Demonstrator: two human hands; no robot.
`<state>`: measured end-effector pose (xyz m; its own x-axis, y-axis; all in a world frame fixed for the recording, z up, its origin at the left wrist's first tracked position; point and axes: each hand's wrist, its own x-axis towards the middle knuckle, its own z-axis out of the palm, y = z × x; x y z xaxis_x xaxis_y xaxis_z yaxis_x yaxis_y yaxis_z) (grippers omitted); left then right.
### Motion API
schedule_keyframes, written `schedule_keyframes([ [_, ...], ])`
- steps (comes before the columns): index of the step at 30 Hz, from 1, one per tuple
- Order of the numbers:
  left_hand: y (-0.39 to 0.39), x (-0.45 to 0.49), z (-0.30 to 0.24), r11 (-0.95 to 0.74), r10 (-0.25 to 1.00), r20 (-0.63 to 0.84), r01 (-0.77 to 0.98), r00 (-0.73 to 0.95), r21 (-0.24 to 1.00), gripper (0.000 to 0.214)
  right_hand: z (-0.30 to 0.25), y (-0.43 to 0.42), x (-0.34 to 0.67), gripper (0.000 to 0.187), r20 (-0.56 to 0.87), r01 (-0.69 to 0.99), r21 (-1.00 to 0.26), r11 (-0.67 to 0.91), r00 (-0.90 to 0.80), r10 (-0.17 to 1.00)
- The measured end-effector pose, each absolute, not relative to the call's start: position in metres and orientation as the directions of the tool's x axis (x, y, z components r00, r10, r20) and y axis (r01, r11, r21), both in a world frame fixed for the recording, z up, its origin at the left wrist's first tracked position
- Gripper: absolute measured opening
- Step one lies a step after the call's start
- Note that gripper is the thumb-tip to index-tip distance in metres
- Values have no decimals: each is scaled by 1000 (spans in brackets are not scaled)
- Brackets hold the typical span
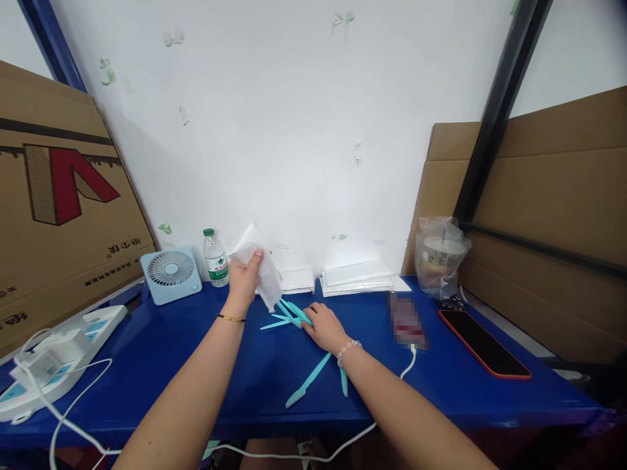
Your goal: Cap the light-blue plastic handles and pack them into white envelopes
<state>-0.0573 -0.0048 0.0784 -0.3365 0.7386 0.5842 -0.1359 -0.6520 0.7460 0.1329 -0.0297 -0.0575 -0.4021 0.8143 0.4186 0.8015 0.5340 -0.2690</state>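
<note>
Turquoise, slender plastic sticks point(289, 309) are bunched near the middle of the bench point(147, 346), their far tips met by the lower end of a soft, translucent white plastic pouch point(268, 281). The pouch is pinched, tilted, between the thumb and fingers of the left hand point(246, 277). The bunch's right end is covered by the bent fingers of the right hand point(326, 325); whether it is gripped cannot be told. Toward the front edge, one knife-shaped turquoise piece point(308, 382) is laid slantwise.
</note>
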Motion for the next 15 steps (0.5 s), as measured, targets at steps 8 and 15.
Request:
schedule_keyframes([
  [8, 1, -70, 87, -653, 719, 489, -241, -493, 718, 39, -56, -31, 133, 26, 432, 803, -268, 533, -394, 811],
  [15, 5, -156, 70, -660, 497, 345, -88, -796, 746, 39, -57, -28, 135, 28, 392, 764, -377, 524, -381, 837],
])
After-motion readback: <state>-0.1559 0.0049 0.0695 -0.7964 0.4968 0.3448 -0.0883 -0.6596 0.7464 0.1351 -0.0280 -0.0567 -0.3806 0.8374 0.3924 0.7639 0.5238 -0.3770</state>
